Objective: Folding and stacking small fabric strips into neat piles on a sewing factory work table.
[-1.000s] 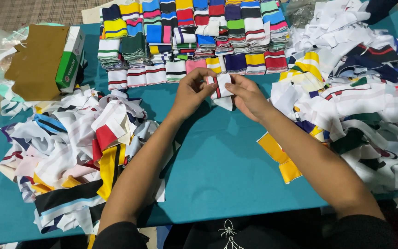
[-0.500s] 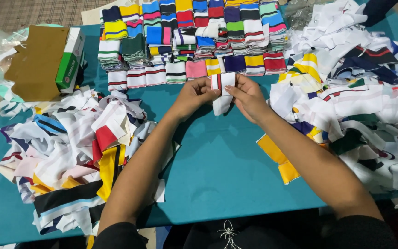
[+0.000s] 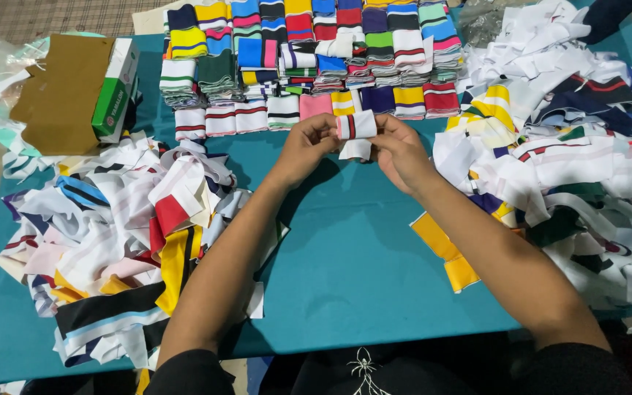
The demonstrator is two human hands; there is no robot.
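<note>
I see both hands meeting above the middle of a teal tabletop (image 3: 360, 256). My left hand (image 3: 307, 146) and right hand (image 3: 401, 150) each pinch one end of a small white knit strip with a red stripe (image 3: 357, 128), their grip closed on it. Folded strips in rows (image 3: 309, 58) lie at twelve o'clock, loose heaps at nine (image 3: 111, 241) and three o'clock (image 3: 572, 168).

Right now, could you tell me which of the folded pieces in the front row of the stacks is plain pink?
The plain pink folded piece, just beyond the left hand; its row neighbours are all striped.
</note>
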